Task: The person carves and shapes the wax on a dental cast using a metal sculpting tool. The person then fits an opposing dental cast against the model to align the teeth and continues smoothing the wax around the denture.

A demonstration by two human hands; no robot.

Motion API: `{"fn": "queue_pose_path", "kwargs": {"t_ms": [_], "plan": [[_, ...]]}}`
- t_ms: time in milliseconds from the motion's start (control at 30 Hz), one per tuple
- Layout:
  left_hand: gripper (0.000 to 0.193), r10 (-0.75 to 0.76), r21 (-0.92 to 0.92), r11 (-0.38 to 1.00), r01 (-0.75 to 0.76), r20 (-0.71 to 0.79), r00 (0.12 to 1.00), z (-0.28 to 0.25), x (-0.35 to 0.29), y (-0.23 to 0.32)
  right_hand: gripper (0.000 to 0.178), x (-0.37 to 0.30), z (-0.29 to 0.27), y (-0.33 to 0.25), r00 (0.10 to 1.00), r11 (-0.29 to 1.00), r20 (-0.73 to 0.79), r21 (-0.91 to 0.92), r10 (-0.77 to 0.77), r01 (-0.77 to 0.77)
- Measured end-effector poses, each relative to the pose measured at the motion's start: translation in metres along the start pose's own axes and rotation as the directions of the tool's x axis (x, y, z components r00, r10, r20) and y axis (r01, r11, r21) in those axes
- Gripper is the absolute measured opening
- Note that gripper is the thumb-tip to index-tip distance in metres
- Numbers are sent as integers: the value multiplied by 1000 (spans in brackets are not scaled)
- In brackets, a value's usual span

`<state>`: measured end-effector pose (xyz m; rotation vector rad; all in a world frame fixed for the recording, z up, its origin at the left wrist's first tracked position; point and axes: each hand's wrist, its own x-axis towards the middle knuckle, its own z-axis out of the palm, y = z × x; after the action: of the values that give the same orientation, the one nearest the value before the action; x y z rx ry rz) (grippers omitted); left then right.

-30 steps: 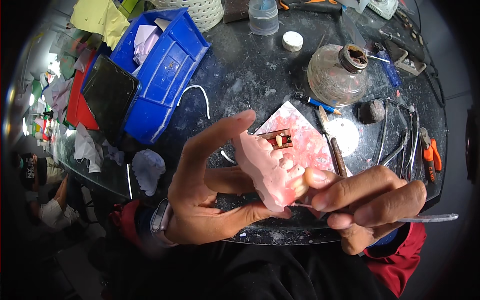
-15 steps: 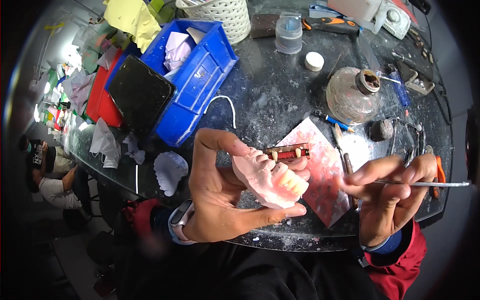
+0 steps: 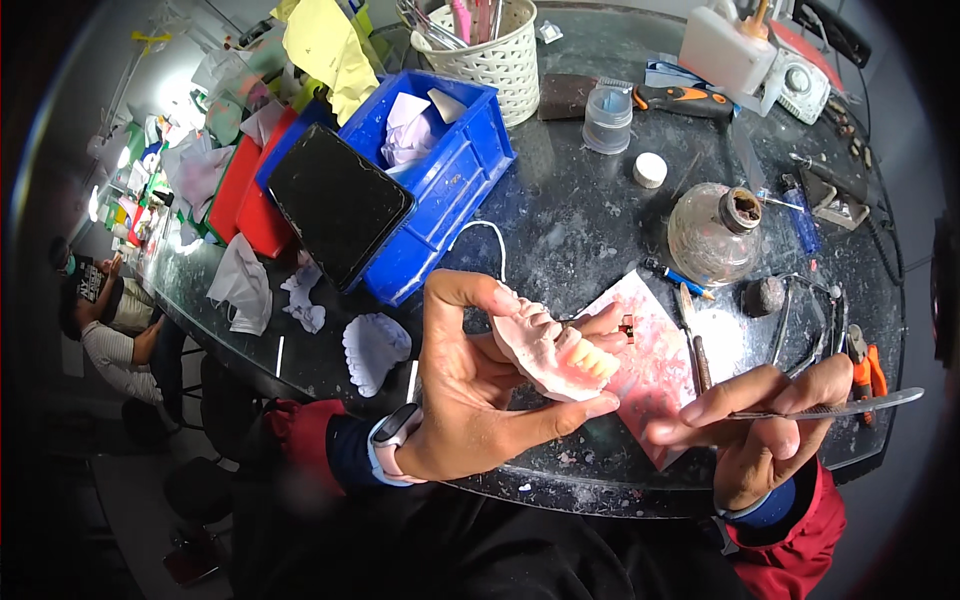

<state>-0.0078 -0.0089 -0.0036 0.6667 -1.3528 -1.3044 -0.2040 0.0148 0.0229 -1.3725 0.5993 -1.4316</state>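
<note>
We pinch the pink denture model (image 3: 556, 352) in our left hand (image 3: 470, 390); our right hand (image 3: 765, 430) grips a metal spatula (image 3: 850, 406) apart — loose fingers could drop the model onto the bench (image 3: 560, 230).

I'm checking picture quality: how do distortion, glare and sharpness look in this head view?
Head view: fisheye bends the dark table edge and leaves black corners; glare whitens the upper left; the pink denture model in the left hand is sharp; the right hand and its metal tool are clear.
</note>
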Motion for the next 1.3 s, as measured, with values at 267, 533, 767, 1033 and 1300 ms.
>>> {"fn": "queue_pose_path", "kwargs": {"t_ms": [267, 533, 767, 1033, 1300], "plan": [[70, -8, -73, 997, 4, -57, 998, 3, -1, -1, 27, -4, -11, 8, 997, 995, -30, 67, 72, -70], [71, -2, 129, 992, -4, 46, 999, -1, 0, 3, 21, 2, -10, 12, 995, 993, -85, -109, -44, 35], [67, 29, 159, 986, -51, 139, 990, -1, 5, 4, 15, 8, -8, 10, 989, 953, -94, -290, -115, 84], [68, 30, 187, 981, -54, 129, 991, 1, 4, 1, 20, 9, -21, 16, 976, 900, 191, -399, -103, 173], [68, -141, 11, 990, 141, 150, 979, 4, -1, 1, 18, 2, -11, 8, 998, 997, 53, -66, -39, 43]]}}
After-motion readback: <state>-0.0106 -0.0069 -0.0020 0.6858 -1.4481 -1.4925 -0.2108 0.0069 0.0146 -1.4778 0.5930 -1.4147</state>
